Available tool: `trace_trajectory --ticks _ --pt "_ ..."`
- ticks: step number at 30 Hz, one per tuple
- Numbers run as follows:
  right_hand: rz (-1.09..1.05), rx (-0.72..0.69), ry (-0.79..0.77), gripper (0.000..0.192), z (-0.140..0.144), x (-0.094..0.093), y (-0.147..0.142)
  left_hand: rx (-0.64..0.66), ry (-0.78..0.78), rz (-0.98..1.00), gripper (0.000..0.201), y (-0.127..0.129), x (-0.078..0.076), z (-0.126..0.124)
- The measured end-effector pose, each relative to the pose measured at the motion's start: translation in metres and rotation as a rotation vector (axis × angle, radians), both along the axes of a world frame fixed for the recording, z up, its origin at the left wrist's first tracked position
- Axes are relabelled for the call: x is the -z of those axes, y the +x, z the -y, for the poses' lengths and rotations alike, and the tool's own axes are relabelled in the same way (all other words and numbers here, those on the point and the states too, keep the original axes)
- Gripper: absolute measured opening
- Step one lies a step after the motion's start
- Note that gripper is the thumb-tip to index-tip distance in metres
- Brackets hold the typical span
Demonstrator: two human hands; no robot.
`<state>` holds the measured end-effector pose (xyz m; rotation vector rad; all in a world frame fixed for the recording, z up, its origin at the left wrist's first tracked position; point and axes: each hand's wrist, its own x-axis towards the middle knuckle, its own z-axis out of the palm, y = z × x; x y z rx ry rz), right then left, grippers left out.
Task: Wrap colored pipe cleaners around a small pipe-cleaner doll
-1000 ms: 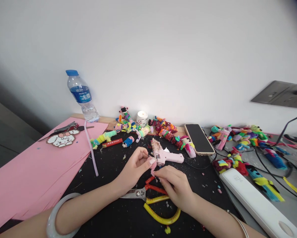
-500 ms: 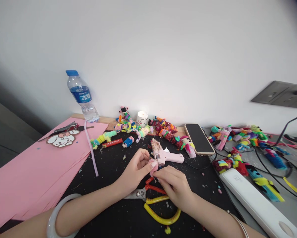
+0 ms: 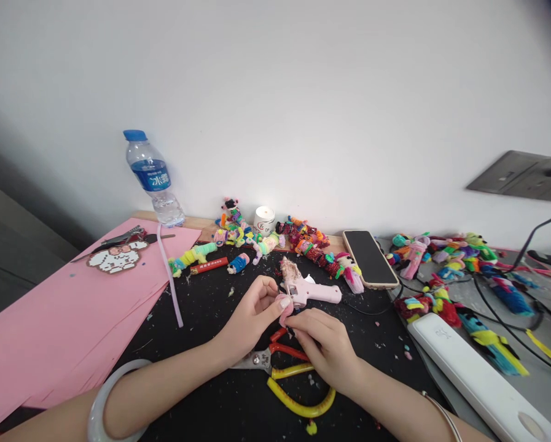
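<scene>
**Pink bit getting scrunched tighter between the hands**

Compared with a second ago, the small pink fuzzy piece [image 3: 285, 314] looks shorter: its dangling tail is gone and it now sits as a little wad. Both hands have barely shifted. The left hand [image 3: 250, 318] pinches it with thumb and fingertips, and the right hand [image 3: 324, 344] pinches it from below. It's held just above the black worktop [image 3: 201, 307], near the pink glue gun [image 3: 309, 290] and over the scissors [image 3: 261, 358]. Looks like shaping is well under way.
</scene>
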<state>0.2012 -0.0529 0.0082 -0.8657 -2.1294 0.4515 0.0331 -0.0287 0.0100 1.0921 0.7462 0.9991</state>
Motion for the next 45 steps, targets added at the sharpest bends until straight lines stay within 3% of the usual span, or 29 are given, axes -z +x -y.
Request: trace_trajectory --ticks 7,14,20,33,45 --pt "-0.080 0.080 -0.083 0.022 -0.0012 -0.0023 0.0031 -0.008 -0.051 0.030 0.016 -0.0012 0.0025 -0.0014" --pt "-0.139 0.116 -0.140 0.021 -0.0016 -0.0014 0.0036 -0.013 0.047 -0.039 0.028 -0.0048 0.0020 -0.0032" --pt "-0.154 0.151 -0.174 0.017 -0.0023 -0.0008 0.0060 -0.014 0.113 -0.113 0.026 -0.0079 0.0016 -0.0034" --pt "-0.192 0.207 -0.312 0.020 -0.0052 0.0013 0.0087 -0.013 0.060 -0.094 0.016 -0.0081 0.0025 -0.0070" --pt "-0.185 0.212 -0.344 0.024 -0.0085 0.0018 0.0099 0.047 -0.110 0.066 0.028 -0.0084 0.0036 -0.0084"
